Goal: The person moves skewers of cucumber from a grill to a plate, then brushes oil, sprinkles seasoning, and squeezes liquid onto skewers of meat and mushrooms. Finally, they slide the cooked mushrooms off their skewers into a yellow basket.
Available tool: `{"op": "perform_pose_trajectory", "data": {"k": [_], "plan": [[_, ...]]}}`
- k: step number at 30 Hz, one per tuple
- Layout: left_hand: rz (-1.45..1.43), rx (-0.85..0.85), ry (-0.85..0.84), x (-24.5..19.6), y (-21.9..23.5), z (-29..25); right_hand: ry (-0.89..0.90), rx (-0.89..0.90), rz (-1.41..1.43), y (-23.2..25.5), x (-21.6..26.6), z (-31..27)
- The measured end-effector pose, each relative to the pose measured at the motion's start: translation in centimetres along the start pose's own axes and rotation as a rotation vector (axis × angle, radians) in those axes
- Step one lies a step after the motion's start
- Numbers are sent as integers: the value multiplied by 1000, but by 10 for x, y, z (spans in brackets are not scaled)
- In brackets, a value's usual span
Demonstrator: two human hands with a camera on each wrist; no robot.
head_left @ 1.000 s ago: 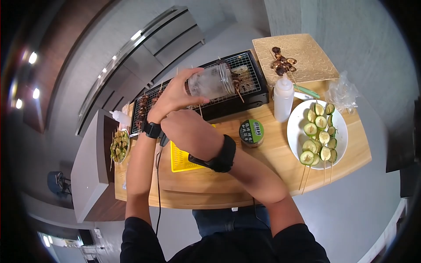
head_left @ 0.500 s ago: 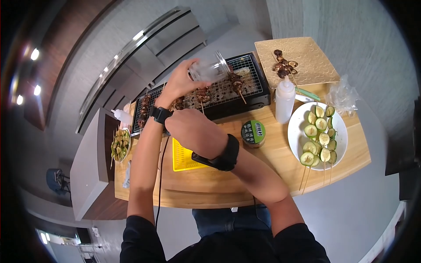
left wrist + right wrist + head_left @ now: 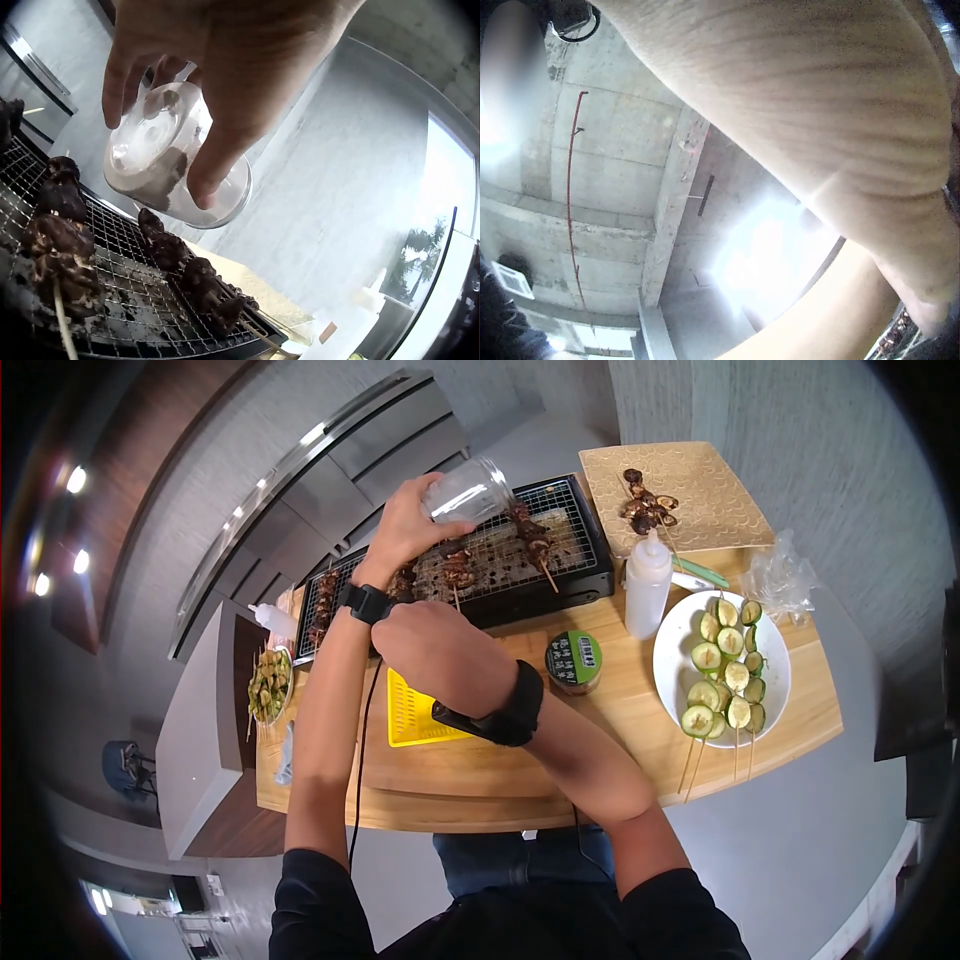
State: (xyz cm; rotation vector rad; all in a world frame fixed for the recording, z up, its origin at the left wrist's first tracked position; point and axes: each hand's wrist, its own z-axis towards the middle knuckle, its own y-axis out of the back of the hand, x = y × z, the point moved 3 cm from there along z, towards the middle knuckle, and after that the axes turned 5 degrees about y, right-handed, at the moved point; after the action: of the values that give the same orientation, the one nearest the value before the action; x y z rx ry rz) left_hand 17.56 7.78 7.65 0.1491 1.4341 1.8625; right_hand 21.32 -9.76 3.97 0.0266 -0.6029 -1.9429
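My left hand (image 3: 405, 530) grips a clear glass jar (image 3: 465, 492) by its sides, tilted over the far edge of the grill (image 3: 490, 575). In the left wrist view, thumb and fingers straddle the jar (image 3: 150, 142), its base towards the camera and rim away. Dark meat-like skewers (image 3: 457, 563) lie on the mesh below; two show in the left wrist view, one (image 3: 60, 225) at left. My right hand (image 3: 430, 650) is bent beside the left wrist, its fingers hidden. The right wrist view shows mainly skin of the hand (image 3: 817, 105), not what it holds.
A green-lidded jar (image 3: 574, 660), a white squeeze bottle (image 3: 648, 590) and a plate (image 3: 668, 690) of sliced-vegetable skewers stand right. Behind them lies a gold board (image 3: 700, 470) with mushroom-like skewers. A yellow basket (image 3: 410, 720) sits under the right forearm; a cable (image 3: 362, 760) hangs nearby.
The left hand has carried the glass jar away from the body and slightly left, changing its tilt. More of the skewers beneath shows. The right hand has shifted only slightly.
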Motion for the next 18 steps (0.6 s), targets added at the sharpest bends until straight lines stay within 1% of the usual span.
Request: {"op": "perform_pose_trajectory", "data": {"k": [2, 4, 5, 7, 11, 13, 14, 16, 17, 18], "plan": [[3, -9, 8, 1, 1, 2, 8, -33, -6, 1, 0, 0], [-43, 49, 68, 6, 2, 4, -45, 66, -12, 1, -1, 2], [-41, 45, 72, 7, 3, 3, -41, 68, -9, 2, -1, 2], [-17, -16, -27, 4, 1, 0, -18, 66, 20, 4, -1, 3], [-5, -1, -1, 4, 3, -2, -46, 46, 17, 8, 2, 3], [7, 30, 53, 5, 2, -6, -60, 58, 56, 8, 1, 3], [7, 30, 51, 5, 2, -8, -60, 56, 55, 8, 1, 3], [-2, 56, -56, 2, 2, -13, -72, 50, 51, 6, 0, 3], [-3, 56, -57, 1, 2, -15, -73, 51, 51, 5, 0, 2], [-33, 94, -83, 0, 1, -17, -65, 26, 53, 5, -1, 1]]}}
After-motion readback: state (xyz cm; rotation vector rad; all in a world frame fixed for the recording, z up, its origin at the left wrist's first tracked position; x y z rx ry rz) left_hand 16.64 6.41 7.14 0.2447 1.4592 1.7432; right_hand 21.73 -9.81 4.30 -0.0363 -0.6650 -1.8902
